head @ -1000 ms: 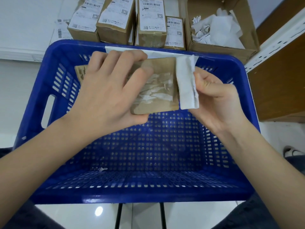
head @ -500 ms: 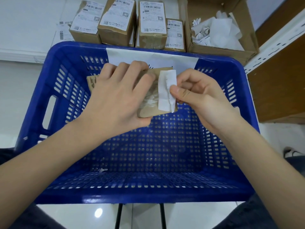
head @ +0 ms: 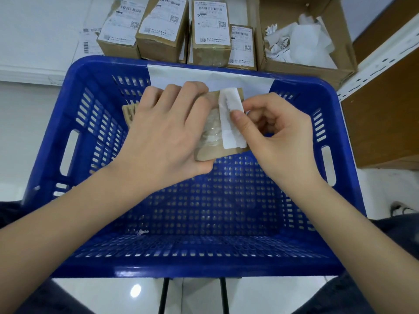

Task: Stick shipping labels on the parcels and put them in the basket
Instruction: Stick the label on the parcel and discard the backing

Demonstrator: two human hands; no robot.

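Over the blue basket (head: 68, 94) your left hand (head: 165, 134) lies palm-down, fingers curled round the brown parcel (head: 215, 150); your right hand (head: 274, 132) pinches a white label (head: 231, 118) against it.

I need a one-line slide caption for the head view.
Left hand holds a brown cardboard parcel above the blue plastic basket while right hand pinches a white paper strip.

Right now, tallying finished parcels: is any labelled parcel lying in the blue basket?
No, the blue basket holds no labelled parcel; the labelled parcels stand behind it.
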